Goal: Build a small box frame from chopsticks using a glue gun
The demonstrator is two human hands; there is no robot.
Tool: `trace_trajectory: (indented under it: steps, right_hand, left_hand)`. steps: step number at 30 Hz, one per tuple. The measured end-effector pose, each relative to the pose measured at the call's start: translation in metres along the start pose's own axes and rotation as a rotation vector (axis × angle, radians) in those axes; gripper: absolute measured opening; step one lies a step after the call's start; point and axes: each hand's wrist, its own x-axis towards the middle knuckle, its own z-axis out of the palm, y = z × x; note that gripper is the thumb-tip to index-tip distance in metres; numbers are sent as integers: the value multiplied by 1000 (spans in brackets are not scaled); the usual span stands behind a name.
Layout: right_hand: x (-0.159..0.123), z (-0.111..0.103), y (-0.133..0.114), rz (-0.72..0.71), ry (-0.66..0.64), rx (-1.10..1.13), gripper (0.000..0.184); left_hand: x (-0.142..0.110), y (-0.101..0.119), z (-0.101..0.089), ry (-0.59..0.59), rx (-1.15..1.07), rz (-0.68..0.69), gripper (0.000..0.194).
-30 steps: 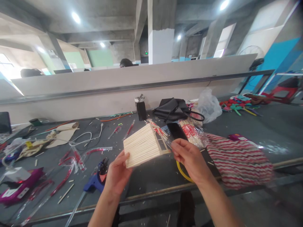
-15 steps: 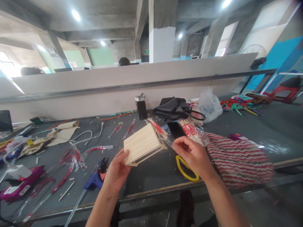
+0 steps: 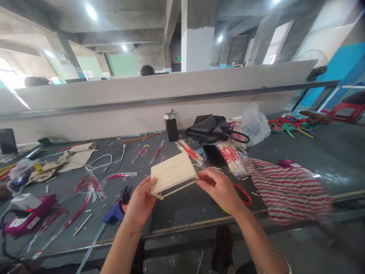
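Above the table's front half, both hands hold a small frame model made of pale wooden sticks [image 3: 173, 171], with a flat slatted top and an open side below it. My left hand [image 3: 142, 199] is closed on its left end, thumb on top. At the right corner, my right hand [image 3: 219, 188] pinches the edge between thumb and fingers. Just left of my left hand lies a blue glue gun [image 3: 114, 214] with a clear glue stick in its back. Scissors with red and yellow handles [image 3: 247, 195] are partly hidden under my right hand.
Behind the model lie loose sticks with red wrappers [image 3: 192, 152], a black phone [image 3: 213, 155] and bagged sticks [image 3: 232, 158]. A striped cloth [image 3: 288, 192] spreads at right. A black bag [image 3: 208, 127] and a dark bottle [image 3: 171, 129] stand farther back. A purple power strip [image 3: 31, 219] sits left.
My right hand has moved left and now grips the model's right corner, where it was apart before. The model has tipped so its top faces up more. My left hand keeps its hold.
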Motion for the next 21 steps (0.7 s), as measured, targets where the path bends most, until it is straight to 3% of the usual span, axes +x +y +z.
trace_trajectory:
  steps: [6, 14, 18, 21]
  right_hand:
    - [-1, 18, 21, 38, -73, -168, 12]
    - [-7, 36, 36, 97, -85, -361, 14]
    - [-10, 37, 39, 102, -101, -358, 14]
    - [-11, 38, 40, 109, -114, -359, 16]
  left_hand:
    - [7, 0, -3, 17, 70, 37, 15]
    - [3, -2, -12, 21, 149, 76, 29]
    - [-8, -5, -21, 100, 339, 156, 37]
    - [-16, -6, -28, 79, 474, 164, 36]
